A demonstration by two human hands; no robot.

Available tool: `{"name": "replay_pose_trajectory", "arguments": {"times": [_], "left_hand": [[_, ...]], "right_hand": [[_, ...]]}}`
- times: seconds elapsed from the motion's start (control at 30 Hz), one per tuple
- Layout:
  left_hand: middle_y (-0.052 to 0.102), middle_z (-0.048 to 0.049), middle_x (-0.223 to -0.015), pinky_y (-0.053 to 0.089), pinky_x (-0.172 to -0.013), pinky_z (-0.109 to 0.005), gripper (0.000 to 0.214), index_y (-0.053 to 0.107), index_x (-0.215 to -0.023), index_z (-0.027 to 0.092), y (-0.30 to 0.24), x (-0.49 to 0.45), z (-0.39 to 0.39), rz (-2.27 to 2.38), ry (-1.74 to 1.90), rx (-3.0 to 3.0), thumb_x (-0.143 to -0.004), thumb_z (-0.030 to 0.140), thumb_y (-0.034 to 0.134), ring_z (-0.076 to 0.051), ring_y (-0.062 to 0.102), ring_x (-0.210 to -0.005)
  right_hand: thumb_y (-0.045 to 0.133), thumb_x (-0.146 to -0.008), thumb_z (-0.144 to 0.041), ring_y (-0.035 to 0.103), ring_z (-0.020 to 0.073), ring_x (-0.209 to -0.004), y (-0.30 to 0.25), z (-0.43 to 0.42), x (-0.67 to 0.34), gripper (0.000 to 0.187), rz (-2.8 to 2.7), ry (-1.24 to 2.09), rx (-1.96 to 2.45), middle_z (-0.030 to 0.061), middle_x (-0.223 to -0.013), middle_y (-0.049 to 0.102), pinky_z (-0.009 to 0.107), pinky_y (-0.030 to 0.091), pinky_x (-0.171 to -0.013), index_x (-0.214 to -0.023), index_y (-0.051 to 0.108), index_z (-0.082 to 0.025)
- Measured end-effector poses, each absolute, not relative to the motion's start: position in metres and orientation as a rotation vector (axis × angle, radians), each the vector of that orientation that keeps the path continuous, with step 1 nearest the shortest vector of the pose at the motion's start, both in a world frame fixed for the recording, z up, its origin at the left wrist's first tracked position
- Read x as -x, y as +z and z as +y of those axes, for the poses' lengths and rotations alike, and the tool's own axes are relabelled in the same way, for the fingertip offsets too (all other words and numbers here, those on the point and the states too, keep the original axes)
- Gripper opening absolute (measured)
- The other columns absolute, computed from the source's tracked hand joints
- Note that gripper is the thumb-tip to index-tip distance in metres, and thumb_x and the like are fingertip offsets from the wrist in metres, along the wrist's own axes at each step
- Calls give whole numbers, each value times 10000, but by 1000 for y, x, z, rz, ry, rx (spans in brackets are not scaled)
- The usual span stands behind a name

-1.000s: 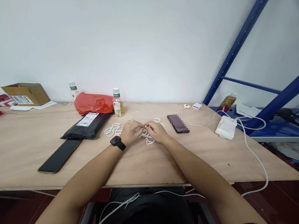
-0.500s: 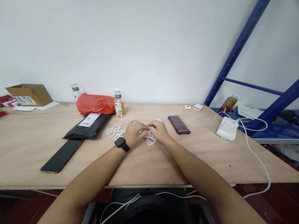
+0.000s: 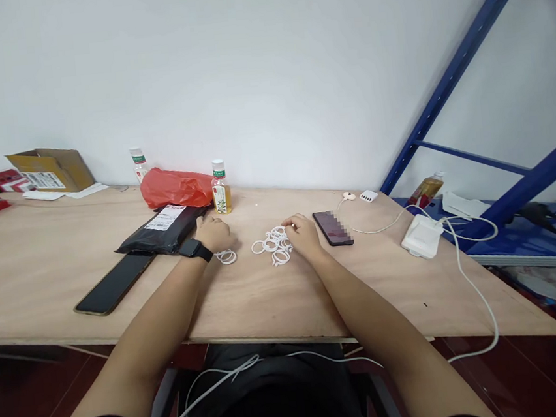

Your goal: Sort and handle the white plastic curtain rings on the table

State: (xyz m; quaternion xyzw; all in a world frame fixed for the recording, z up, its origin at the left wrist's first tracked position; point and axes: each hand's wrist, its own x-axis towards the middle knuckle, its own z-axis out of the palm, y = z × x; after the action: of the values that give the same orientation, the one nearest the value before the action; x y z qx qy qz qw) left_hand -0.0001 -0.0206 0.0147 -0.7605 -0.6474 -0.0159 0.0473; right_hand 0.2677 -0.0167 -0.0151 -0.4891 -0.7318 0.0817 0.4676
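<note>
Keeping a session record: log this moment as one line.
left hand: by small white ring pile | right hand: at large white ring pile, beside phone

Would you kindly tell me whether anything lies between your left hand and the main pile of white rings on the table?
Nothing visible blocks that path. The left hand and the main pile of white rings have bare plywood table top between them. A small separate bunch of white rings lies beside the hand, just nearer the person, off the direct line.
</note>
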Motion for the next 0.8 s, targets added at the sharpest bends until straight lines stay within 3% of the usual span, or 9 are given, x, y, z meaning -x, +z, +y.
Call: {"name": "replay_pose_trajectory", "arguments": {"times": [0.13, 0.33, 0.43, 0.6, 0.8], "left_hand": [[682, -218, -1110, 305, -938, -546, 331, 750, -915, 130, 10, -7, -21, -1951, -22, 2336, -811, 349, 525, -390, 554, -1102], [731, -105, -1006, 322, -991, -475, 262, 685, -947, 195, 10, -29, -25, -1541, -712, 2522, -947, 319, 454, -265, 623, -1000], [737, -75, -946, 329, -1011, -468, 259, 658, -988, 199, 7, -41, -30, -1351, -870, 2602, -984, 324, 431, -231, 653, -914], [735, -70, -919, 408, -941, -384, 281, 640, -1033, 189, 0, -51, -35, -1137, -884, 2739, -1010, 340, 404, -196, 668, -854], [727, -80, -904, 449, -840, -354, 282, 650, -1019, 180, 2, -51, -37, -1104, -829, 2765, -1007, 329, 412, -212, 668, -844]], "right_hand": [[486, -793, -124, 641, 179, -815, -16, -22, -260, 244, -1884, 239, 1111, 37, -858, 708, 297, 485, -779, -795, 711, -216], [514, -843, -166, 622, 167, -783, -14, -31, -254, 289, -1960, 244, 1066, 42, -942, 711, 292, 473, -783, -1062, 697, -210], [559, -857, -222, 614, 164, -774, -9, -37, -251, 346, -2007, 266, 1064, 42, -970, 708, 288, 468, -780, -1192, 646, -213], [560, -879, -248, 620, 176, -838, -4, -40, -249, 196, -2112, 208, 1023, 55, -923, 701, 279, 444, -778, -1022, 688, -209], [539, -855, -227, 592, 153, -727, -4, -42, -251, 168, -2148, 189, 1027, 30, -814, 688, 254, 393, -680, -947, 676, -192]]}}
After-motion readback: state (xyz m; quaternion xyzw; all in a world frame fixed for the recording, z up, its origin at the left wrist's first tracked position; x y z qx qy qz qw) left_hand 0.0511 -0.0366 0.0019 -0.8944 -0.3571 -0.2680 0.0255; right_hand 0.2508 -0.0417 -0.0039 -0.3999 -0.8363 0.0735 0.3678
